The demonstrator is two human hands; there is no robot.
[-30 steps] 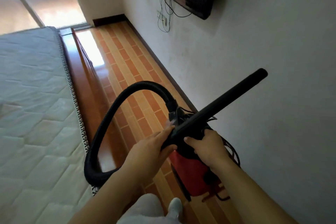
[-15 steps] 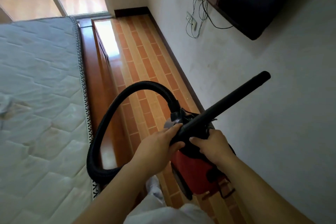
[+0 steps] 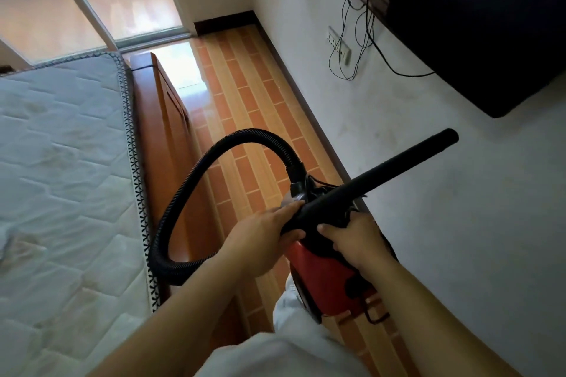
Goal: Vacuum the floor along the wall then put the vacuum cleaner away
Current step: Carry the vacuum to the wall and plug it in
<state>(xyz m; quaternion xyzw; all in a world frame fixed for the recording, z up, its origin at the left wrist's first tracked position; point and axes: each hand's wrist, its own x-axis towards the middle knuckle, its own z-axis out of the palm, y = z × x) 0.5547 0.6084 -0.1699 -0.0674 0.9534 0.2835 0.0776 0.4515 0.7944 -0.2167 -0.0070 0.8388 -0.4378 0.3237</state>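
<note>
— Where is the vacuum cleaner seen?

— It is held right under the fingers, close to the wall. It looks lifted off the floor. Its red body hangs below the right hand.

— How are the fingers placed?

— The fingers of the left hand are wrapped round the low end of the black tube. The fingers of the right hand are curled over the black top of the red body. A handle is likely gripped there, but it is hidden under the hand.

— How is it thought to feel?

— The body is judged to be hard and a bit heavy, so it is best held from the top. The tube is stiff and smooth, and it can slip if it is held loosely. The hose is soft and bendy. It loops out past the left fingers, toward the bed, and it can swing or get caught.

— Is the floor being cleaned?

— It does not look so. The far end of the tube is pointed up and away from the fingers, at the wall. It is judged that the vacuum cleaner is being carried, maybe to be put away.

— What must be watched?

— A thin black loop, maybe the cord, hangs under the red body, below the right fingers. It could be tripped on.
</note>
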